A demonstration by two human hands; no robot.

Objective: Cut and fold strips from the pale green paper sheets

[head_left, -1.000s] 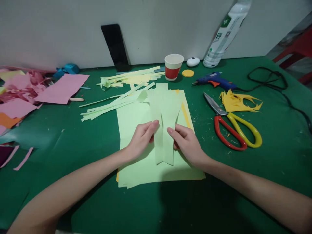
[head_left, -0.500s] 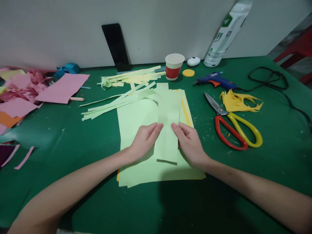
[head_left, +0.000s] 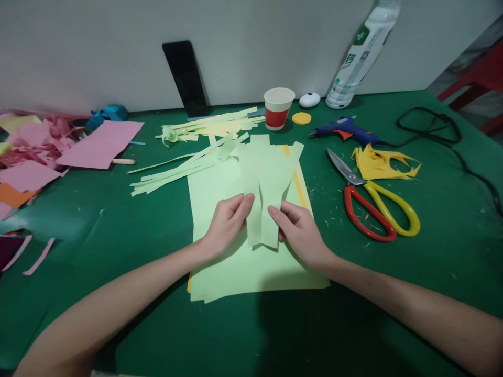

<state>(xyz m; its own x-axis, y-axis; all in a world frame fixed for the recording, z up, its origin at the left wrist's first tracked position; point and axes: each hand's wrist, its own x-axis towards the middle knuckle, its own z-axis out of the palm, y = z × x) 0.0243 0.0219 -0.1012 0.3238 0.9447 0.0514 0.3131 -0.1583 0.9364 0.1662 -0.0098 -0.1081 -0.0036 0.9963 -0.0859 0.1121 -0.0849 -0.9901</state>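
A strip of pale green paper (head_left: 270, 180) is held upright between my two hands, creased along its length near the lower end. My left hand (head_left: 228, 217) pinches its left edge between thumb and fingers. Its right edge is gripped by my right hand (head_left: 301, 228), the thumb lying on the front face. Beneath them lies a stack of green paper sheets (head_left: 220, 272), with yellow sheet edges showing at the side. Several narrow green paper strips (head_left: 176, 170) rest across the upper left of the stack.
Scissors (head_left: 373, 199) with red and yellow handles lie at right, beside yellow paper scraps (head_left: 385, 162). Behind are a glue gun (head_left: 346, 130), a paper cup (head_left: 278, 111), a yellow disc (head_left: 302, 118), a bottle (head_left: 361, 57) and a phone (head_left: 185, 78). Pink paper (head_left: 104, 144) lies left.
The paper has gone from nearly flat to bent inward along a lengthwise crease. My right hand has come slightly closer to the left, and the paper's lower end has risen a little.
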